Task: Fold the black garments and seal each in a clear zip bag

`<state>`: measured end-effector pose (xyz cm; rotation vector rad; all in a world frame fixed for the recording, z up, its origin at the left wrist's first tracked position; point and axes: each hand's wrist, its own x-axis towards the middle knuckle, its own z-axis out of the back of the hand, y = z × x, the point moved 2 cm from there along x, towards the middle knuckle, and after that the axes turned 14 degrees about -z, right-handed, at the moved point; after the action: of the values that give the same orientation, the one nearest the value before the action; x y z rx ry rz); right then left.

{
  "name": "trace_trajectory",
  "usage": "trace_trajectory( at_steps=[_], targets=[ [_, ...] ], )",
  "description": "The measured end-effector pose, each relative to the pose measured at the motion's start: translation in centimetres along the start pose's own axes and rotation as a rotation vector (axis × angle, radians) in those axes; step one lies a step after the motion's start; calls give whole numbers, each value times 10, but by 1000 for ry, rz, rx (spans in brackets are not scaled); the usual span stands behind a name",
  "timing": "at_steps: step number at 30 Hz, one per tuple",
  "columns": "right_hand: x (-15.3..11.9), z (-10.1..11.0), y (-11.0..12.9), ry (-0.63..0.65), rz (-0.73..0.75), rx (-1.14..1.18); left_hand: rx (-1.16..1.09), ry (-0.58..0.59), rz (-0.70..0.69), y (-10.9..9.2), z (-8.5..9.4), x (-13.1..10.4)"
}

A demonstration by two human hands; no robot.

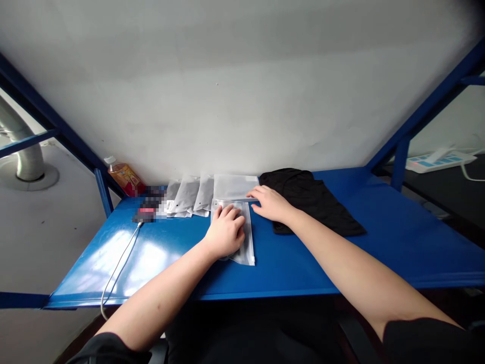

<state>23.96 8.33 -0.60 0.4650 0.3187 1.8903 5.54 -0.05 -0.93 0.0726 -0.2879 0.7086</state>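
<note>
A frosted zip bag (pixel 248 242) lies on the blue table (pixel 291 270) near its front edge. My left hand (pixel 226 231) rests on top of it, fingers spread and a little bent, covering much of it. Just behind is a flat frosted bag (pixel 231 187). My right hand (pixel 271 203) is at that bag's right edge, fingers apart, with the thumb pointing left. Black folded cloth (pixel 310 202) lies beside and partly behind my right hand. Several filled frosted bags (pixel 186 196) overlap in a row to the left.
At the back left, a bottle with orange drink (pixel 127 177) leans near a blurred device (pixel 146 210) with a white cable (pixel 120 263). Blue frame bars (pixel 399 164) flank the table. A white power strip (pixel 439 161) lies on a dark surface at the right.
</note>
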Motion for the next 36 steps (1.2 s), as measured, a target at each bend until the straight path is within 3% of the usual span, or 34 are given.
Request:
trace_trajectory(
  at_steps=[4,8,12,16,21,25,32,36],
  targets=[
    [11,-17,-24,-61,-57,-212,-119,35,-144,-1,12,-3],
    [17,-21,-35,-133,-140,-160,-192,169,-287,4,24,-16],
    [20,-15,-42,-350,-233,98,-146,229,-238,19,25,-24],
    [16,-11,-38,-453,-180,262,-27,143,-123,31,16,-19],
    [9,-16,-21,-392,-73,284,139,-30,64,40,5,-9],
    [7,-21,-16,-309,-61,228,176,-93,148,45,-4,-1],
    [10,-31,-17,-107,-19,77,221,-142,169,43,-15,5],
    [12,-36,-22,-92,-6,61,196,-232,195,43,-8,1]
  ],
)
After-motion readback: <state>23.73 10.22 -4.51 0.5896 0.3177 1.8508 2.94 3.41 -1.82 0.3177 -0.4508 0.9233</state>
